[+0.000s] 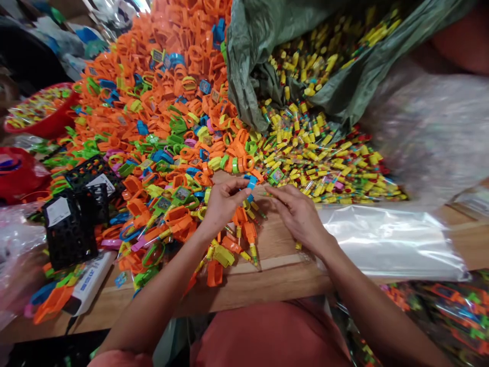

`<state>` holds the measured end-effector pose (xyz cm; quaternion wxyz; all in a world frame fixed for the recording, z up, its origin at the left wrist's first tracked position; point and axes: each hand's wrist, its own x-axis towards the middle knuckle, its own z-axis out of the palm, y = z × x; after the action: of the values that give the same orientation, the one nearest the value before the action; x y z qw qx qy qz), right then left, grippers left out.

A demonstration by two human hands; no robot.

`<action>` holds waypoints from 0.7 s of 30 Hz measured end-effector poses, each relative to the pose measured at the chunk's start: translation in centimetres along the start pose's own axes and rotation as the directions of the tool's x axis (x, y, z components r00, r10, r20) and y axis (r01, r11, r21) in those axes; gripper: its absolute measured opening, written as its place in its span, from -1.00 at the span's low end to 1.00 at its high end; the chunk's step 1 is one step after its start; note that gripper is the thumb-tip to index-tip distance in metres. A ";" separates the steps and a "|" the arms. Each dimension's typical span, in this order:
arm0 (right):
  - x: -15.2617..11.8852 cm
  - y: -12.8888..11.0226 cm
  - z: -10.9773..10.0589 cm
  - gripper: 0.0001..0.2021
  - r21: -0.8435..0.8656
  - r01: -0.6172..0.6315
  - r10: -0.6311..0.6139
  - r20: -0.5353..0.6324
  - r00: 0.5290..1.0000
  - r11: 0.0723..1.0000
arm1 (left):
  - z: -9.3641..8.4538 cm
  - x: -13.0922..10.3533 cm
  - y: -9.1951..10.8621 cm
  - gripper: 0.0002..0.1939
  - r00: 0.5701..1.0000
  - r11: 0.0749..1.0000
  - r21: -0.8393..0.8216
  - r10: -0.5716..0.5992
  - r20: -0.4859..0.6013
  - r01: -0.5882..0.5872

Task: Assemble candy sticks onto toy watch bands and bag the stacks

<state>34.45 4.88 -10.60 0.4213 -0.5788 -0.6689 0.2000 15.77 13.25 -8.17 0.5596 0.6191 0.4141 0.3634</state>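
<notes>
Over the middle of the table, my left hand (223,201) pinches a blue toy watch (251,182) between thumb and fingers. A short gap away is my right hand (300,214), its fingers drawn together, pointing left; whatever lies at the fingertips is too small to make out. Below my left hand lie orange toy watches (250,232) with thin yellow-capped tubes (253,252) among them. A big heap of toy watches (171,97), mostly orange, rises beyond my left hand. Past my right hand spreads a pile of small clear tubes (305,153) with yellow caps.
A grey-green sack (252,61) spills tubes at the back. Clear plastic bags (385,242) lie flat at right. To the left are black plastic trays (71,229), a white box-shaped item (91,283) and a red basin (48,130). The wooden table edge (260,293) runs before me.
</notes>
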 end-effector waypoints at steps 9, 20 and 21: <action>-0.1 -1.2 0.0 -0.80 0.170 -0.085 0.118 -0.190 0.975 0.982 | 1.9 -2.2 -0.5 -0.85 0.971 0.889 0.390 0.225 0.084 -0.240; -0.5 -1.0 0.0 -0.63 0.442 -0.330 0.320 0.100 0.942 0.834 | 1.3 -2.9 -0.4 -0.72 0.797 0.448 0.739 0.571 0.197 -0.504; -0.5 -1.0 0.1 -0.61 0.491 -0.353 0.336 0.126 0.933 0.796 | 1.3 -3.0 -0.4 -0.70 0.790 0.421 0.749 0.573 0.218 -0.511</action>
<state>33.74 4.18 -10.10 0.5038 -0.5563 -0.4829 0.4512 15.74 9.98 -8.68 0.0725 0.8830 0.3261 0.3296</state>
